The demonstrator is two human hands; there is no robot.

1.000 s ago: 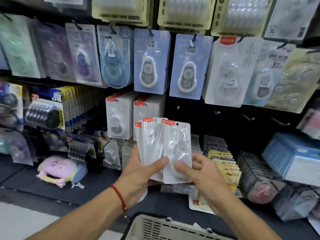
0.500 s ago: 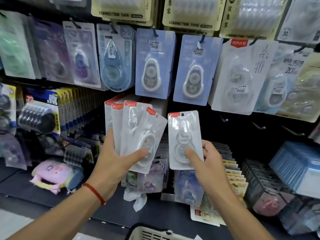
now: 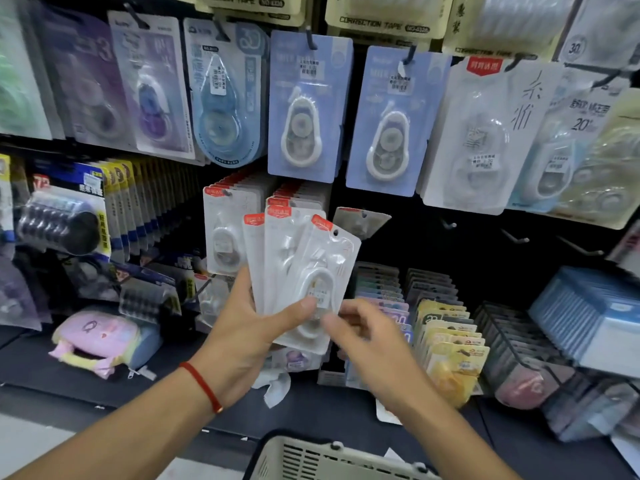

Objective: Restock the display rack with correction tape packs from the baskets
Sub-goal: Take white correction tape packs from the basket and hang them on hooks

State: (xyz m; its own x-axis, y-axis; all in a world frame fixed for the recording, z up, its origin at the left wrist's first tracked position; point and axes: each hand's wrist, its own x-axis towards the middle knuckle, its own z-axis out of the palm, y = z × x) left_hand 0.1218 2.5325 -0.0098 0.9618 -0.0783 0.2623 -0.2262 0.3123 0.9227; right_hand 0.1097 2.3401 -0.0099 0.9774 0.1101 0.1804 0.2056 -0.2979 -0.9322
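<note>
In the head view, a fan of white correction tape packs [image 3: 304,271] is held up in front of the display rack [image 3: 450,244]. The packs are gripped near their lower ends by the left hand [image 3: 242,327], its thumb pressed across the front pack and its fingers [image 3: 242,289] curled behind the fan. The long axes of the packs are kept close to upright, red-labelled tops up; the front pack is tilted with its top toward the right. The right hand [image 3: 374,344] is seen just beside the fan's lower right edge, blurred, its fingers loosely bent and clamped on nothing; whether the fan is touched by them cannot be told. One pack [image 3: 362,221] is seen behind the fan, at the rack, angled, next to two full rows of like packs [image 3: 225,233]. A red cord [image 3: 202,386] is worn on the left wrist. The rim of a pale basket [image 3: 332,459] is seen at the bottom edge, below the hands.
</note>
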